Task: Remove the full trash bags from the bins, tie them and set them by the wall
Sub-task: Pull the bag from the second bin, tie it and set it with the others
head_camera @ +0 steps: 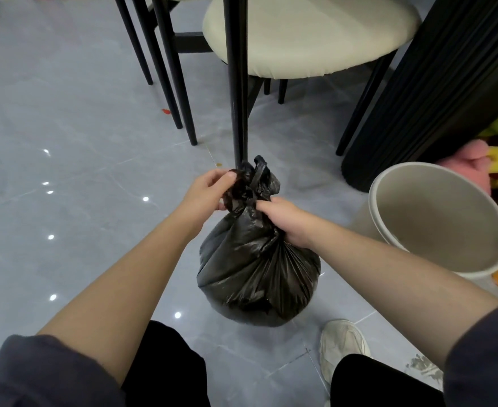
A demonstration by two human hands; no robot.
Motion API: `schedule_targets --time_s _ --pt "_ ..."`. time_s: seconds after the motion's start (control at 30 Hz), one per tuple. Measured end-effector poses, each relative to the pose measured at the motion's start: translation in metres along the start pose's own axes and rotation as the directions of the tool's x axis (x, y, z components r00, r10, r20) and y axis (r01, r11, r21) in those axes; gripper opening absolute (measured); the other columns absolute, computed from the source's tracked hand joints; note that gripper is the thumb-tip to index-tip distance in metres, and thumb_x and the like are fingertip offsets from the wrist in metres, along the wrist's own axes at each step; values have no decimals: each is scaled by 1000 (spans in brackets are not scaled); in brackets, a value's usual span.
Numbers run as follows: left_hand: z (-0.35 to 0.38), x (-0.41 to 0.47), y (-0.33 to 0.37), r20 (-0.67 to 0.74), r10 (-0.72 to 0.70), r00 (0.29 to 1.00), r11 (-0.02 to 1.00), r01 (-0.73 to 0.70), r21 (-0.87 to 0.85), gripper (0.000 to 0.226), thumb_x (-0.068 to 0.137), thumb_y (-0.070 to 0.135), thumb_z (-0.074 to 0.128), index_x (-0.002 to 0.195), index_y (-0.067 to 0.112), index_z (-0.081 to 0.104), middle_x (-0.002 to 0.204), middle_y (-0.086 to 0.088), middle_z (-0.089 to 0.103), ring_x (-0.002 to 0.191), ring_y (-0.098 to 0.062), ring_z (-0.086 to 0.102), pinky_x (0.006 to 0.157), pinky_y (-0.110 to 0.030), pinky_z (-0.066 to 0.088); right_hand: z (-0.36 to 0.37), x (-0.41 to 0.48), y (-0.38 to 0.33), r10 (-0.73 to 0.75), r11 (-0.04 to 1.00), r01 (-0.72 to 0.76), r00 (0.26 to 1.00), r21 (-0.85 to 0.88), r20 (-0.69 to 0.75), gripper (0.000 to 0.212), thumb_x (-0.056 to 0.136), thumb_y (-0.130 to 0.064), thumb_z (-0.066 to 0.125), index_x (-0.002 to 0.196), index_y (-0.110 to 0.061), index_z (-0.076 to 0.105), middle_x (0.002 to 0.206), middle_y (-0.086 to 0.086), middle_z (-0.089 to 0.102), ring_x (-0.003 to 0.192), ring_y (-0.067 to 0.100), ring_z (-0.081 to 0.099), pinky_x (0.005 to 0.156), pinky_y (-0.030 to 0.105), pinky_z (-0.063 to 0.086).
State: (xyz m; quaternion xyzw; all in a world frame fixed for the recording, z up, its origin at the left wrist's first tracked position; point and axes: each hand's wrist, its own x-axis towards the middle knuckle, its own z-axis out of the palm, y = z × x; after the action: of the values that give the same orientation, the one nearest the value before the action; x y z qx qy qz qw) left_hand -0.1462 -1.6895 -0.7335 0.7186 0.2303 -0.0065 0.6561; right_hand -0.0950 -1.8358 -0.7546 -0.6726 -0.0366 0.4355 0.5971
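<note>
A full black trash bag stands on the grey tiled floor in front of me, its top gathered into a twisted neck with loose ends sticking up. My left hand pinches one loose end at the top left of the neck. My right hand grips the bunched neck on its right side. To the right stands a beige round bin, open and with no bag in it.
A cream-seated chair with black legs stands just behind the bag, one leg touching its top. More chair legs are at the left. A black ribbed column and plush toys lie right. My shoe is near the bag.
</note>
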Motion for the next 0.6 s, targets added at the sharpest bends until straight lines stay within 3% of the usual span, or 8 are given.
schedule_targets --time_s 0.07,0.17,0.23,0.3,0.4,0.5,0.6 --pt "-8 -5 -4 68 -1 998 996 -6 93 25 95 36 48 112 20 57 95 4 60 81 -10 57 75 -31 50 0 2 -3 14 1000 -13 996 6 -87 16 94 -16 48 88 -8 61 79 8 70 71 20 67 70 29 55" --pt "-11 -10 -6 178 32 984 962 -79 261 38 89 35 60 123 23 48 100 2 57 79 -9 60 71 -27 50 -2 8 -4 23 997 -35 984 -63 -174 29 92 -24 48 110 -3 59 106 17 68 94 29 66 87 39 54" --pt "-6 -9 -8 208 35 977 935 -106 339 38 83 30 69 115 19 53 89 1 59 70 -9 58 62 -25 50 -2 11 -5 35 992 -59 978 -114 -205 37 92 -29 46 118 -5 55 113 15 64 98 29 63 85 36 51" --pt "1 -7 -11 185 60 981 899 -133 417 22 83 23 69 100 11 62 76 -2 62 61 -8 57 59 -28 47 -1 12 -8 42 977 -85 976 -196 -215 46 93 -37 40 124 -6 51 118 11 62 104 28 60 89 35 49" --pt "3 -4 -8 86 77 993 929 -103 354 8 89 13 60 86 8 66 64 2 62 46 2 52 50 -17 45 -1 12 -10 42 964 -83 986 -251 -162 67 85 -60 39 129 -13 55 129 8 60 115 24 57 105 40 41" --pt "-4 -2 -6 18 50 999 948 -54 315 11 89 12 58 83 6 66 60 0 59 40 0 50 43 -17 42 -6 8 -10 33 955 -33 999 -295 -5 80 60 -84 50 109 -23 69 117 0 69 108 16 63 104 36 42" --pt "-7 -2 -6 20 29 999 958 -33 286 13 87 7 57 76 6 63 54 -2 55 40 -5 48 45 -21 41 -13 7 -2 -32 829 88 993 -552 110 80 54 -81 65 115 -29 65 115 -6 68 109 11 62 102 34 45"
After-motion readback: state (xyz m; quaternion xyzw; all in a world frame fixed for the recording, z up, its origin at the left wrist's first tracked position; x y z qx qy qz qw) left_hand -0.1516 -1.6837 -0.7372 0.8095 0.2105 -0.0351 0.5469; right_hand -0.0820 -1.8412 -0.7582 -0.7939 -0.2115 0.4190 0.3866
